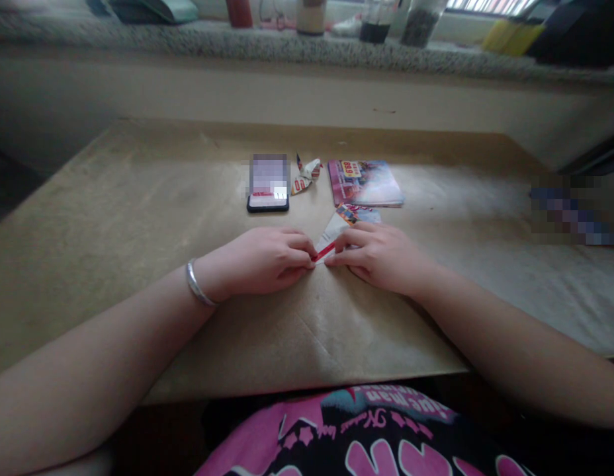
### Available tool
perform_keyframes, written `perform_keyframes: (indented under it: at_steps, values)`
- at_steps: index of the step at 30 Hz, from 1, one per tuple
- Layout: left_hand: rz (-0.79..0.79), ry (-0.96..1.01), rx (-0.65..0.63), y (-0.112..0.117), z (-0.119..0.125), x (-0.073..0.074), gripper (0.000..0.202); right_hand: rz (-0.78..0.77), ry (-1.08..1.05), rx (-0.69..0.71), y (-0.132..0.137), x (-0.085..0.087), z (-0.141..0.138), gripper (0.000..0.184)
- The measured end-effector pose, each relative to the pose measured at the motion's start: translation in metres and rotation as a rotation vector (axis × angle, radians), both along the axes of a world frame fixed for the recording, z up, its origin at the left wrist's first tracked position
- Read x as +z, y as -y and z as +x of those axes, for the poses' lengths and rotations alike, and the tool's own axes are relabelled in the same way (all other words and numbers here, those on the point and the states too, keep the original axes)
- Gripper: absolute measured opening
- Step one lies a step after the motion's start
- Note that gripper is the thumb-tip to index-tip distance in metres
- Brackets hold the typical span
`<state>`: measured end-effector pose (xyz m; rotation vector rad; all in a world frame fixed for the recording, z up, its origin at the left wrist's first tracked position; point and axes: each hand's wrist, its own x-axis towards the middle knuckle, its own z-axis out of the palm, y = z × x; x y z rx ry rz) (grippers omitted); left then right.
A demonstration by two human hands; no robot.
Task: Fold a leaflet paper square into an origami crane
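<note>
A folded piece of printed paper [331,233], white with a red stripe and a colourful patch, lies on the table between my hands. My left hand [280,261] pinches its near left corner between thumb and fingers. On the paper's right side, my right hand [379,254] has its thumb and fingers closed along the edge by the red stripe, covering part of the sheet. Just beyond stands a small folded paper figure [307,175] with pointed tips. To its left is a phone [268,203] with a lit, blurred screen.
A stack of glossy printed leaflets [366,184] lies behind my right hand. The tan table [138,198] reaches back to a wall under a granite sill [267,43], which holds jars and a red container [239,13]. Something pixelated [575,215] lies at the right edge.
</note>
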<state>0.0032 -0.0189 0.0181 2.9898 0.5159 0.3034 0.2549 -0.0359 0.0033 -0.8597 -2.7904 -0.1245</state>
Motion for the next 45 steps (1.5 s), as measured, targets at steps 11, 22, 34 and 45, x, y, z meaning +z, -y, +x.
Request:
perform_keyframes:
  at_steps: [11, 22, 34, 45]
  values:
    - [-0.014, 0.000, 0.002, -0.002, -0.001, -0.003, 0.023, 0.003, -0.066, -0.043, -0.008, 0.001, 0.021, 0.025]
    - [-0.037, 0.009, -0.008, -0.003, -0.003, -0.003, 0.024, -0.087, -0.103, -0.069, -0.013, 0.005, 0.039, 0.022]
    - [-0.053, 0.004, -0.013, -0.004, -0.004, -0.002, 0.024, -0.152, -0.085, -0.154, -0.017, 0.007, 0.056, 0.022]
    - [-0.069, -0.008, -0.056, -0.005, -0.007, 0.005, 0.025, -0.243, 0.006, -0.221, -0.023, 0.012, 0.076, 0.028]
